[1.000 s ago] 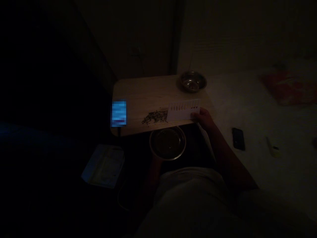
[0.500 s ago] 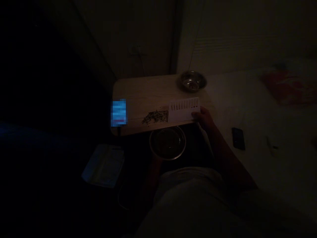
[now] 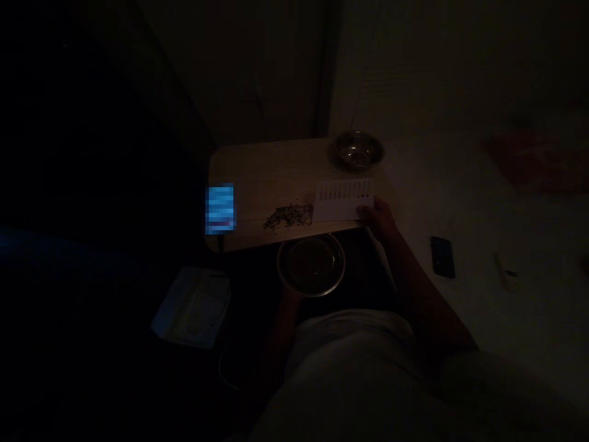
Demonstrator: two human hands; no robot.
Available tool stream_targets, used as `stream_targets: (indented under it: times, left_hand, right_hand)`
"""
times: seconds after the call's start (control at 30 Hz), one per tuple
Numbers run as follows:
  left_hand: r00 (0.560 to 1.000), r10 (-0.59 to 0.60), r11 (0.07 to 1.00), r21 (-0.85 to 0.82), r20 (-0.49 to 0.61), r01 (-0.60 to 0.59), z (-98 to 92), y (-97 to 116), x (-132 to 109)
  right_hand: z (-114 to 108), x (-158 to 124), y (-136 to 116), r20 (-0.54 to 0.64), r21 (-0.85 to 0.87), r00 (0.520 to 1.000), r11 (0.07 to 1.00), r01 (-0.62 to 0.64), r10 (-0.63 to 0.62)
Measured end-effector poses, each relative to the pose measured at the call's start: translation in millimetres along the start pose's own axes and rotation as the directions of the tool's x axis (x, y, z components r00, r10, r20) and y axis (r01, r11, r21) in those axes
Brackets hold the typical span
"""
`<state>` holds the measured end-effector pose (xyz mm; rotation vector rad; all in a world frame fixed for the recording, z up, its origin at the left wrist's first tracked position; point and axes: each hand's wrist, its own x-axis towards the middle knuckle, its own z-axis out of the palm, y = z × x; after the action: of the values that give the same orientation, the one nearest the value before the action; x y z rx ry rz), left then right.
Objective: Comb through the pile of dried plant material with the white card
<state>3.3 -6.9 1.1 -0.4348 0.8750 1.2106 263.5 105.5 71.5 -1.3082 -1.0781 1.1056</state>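
Note:
My right hand (image 3: 378, 216) is closed on the right end of a pale, flat rectangular piece with a row of slots (image 3: 343, 205) along its far side. Its left end is beside a scattered heap of small dark seed-like bits (image 3: 289, 216) on a light wooden table (image 3: 267, 169). Below the table's near edge, my left hand (image 3: 291, 296) grips the lower left of a round metal bowl (image 3: 311, 265); its fingers are mostly lost in the dark. The bowl's contents are too dark to make out.
Another metal bowl (image 3: 359, 150) stands at the table's back right corner. A lit, blurred-out screen (image 3: 219, 209) is at the left edge. A pale packet (image 3: 193, 307) lies lower left. On the white surface at right are a phone (image 3: 442, 256) and a red item (image 3: 534, 159).
The slotted piece in my right hand has shifted very slightly and tilted flatter. The bowl in my left hand and the dark bits look the same. The picture is a little darker.

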Motion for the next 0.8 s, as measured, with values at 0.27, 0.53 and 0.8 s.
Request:
stream_targets:
  times: [0.27,0.53,0.8]
  left_hand:
    - [0.998,0.028,1.0,-0.011,0.056,-0.028,-2.1,0,5]
    - [0.999,0.036,0.999,0.002,0.037,-0.036,-7.6,0,11]
    - [0.993,0.0,1.0,0.007,0.114,-0.001,-12.6,0,11]
  right_hand:
    - [2,-2,-2,0.024,0.008,1.0,1.0,-0.008,0.008]
    - [-1,0,1,0.01,-0.037,0.999,0.999,0.035,-0.035]
    - [-3,0,2,0.052,-0.031,0.999,0.999,0.014,-0.012]
